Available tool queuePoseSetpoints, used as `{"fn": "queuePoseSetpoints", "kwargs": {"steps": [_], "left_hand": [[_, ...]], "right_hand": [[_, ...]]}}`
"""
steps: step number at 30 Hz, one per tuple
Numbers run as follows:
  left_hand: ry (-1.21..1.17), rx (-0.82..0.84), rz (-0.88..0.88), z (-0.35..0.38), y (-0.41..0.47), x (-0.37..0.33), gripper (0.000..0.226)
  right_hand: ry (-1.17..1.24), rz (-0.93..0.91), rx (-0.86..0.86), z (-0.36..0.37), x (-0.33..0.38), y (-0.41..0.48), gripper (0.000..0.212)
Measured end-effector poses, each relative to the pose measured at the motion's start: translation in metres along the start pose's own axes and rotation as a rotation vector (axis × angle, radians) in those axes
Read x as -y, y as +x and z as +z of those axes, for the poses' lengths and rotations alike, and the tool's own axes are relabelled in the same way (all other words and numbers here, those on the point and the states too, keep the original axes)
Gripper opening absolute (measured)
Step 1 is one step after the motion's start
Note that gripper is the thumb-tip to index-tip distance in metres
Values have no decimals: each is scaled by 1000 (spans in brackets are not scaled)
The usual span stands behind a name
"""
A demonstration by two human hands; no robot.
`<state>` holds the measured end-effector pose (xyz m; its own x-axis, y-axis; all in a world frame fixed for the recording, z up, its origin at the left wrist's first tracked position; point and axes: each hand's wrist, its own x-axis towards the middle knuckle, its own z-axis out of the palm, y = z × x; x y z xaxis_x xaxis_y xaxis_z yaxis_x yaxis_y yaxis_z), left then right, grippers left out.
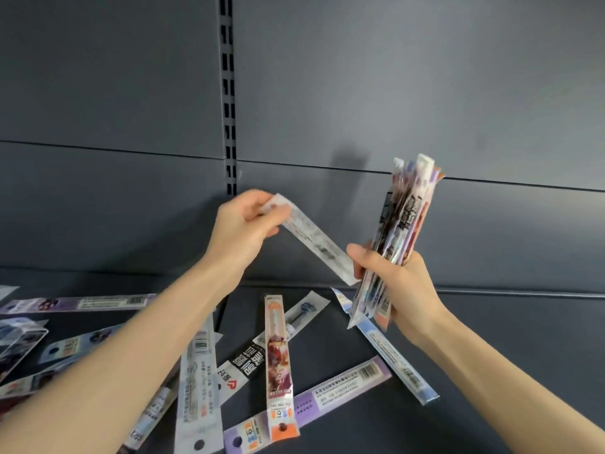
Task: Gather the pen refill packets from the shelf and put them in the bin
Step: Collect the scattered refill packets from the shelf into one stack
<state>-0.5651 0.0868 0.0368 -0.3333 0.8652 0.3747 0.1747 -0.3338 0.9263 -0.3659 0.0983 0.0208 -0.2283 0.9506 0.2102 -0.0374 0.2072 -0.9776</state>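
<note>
Pinching one end of a single white refill packet between thumb and fingertips of the left hand, raised above the dark shelf. Slanting down and to the right from that pinch, with the packet's lower end meeting the right hand beside the thumb. Blurring along the packet's length, so print unreadable.

Clutching a bundle of packets in the right fist, fingers wrapped around the lower third, tops fanning slightly upward and bottoms poking out below the palm. Showing glossy plastic sleeves, long and flat, in white, purple, orange and dark prints.

Lying scattered on the shelf below both forearms:
- an orange-ended packet with character art and a round hang hole, running nearly straight toward the camera
- a lavender packet with a barcode, crossing under it at a slant
- a black-and-white packet with bold characters, passing beneath the orange one
- a pale blue packet angling away under the right wrist
- a clear white packet with a barcode, partly hidden by the left forearm

Lying further left, several more packets, overlapping. Backing it all, a matte grey metal panel with a slotted upright.
</note>
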Motion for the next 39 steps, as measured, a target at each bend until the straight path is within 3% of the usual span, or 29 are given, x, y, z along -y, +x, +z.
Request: {"fn": "queuePoseSetpoints", "kwargs": {"steps": [3, 5, 10, 14, 20, 23, 28, 31, 34, 37, 39], "left_hand": [[-86, 5, 98, 3, -5, -31, 4], [-108, 22, 177, 9, -14, -49, 3], [-126, 74, 272, 27, -35, -72, 6], [-209, 101, 206, 37, -46, -73, 10], [-10, 411, 10, 62, -74, -57, 68], [-116, 552, -94, 81, -97, -61, 62], [-96, 443, 7, 117, -127, -79, 48], [-110, 396, 58, 139, -144, -83, 61], [-52, 392, 29, 157, -161, -82, 63], [-33, 378, -8, 168, -173, -83, 63], [-24, 361, -12, 171, -175, -88, 51]], "right_hand": [[-20, -70, -31, -5, 12, 1, 17], [-48, -74, 64, -4, 17, -1, 27], [9, -3, 271, 1, 23, -19, 17], [-10, -15, 275, -4, 25, -32, 23], [-57, -38, 216, -26, 21, -58, 22], [-107, 2, 261, -42, 15, -71, 18], [-155, -79, 368, -71, 20, -91, 18], [-149, -72, 451, -97, 22, -103, 21], [-172, -17, 493, -116, 12, -114, 29], [-145, 2, 514, -125, 4, -123, 23], [-133, 9, 543, -128, 4, -127, 27]]}}
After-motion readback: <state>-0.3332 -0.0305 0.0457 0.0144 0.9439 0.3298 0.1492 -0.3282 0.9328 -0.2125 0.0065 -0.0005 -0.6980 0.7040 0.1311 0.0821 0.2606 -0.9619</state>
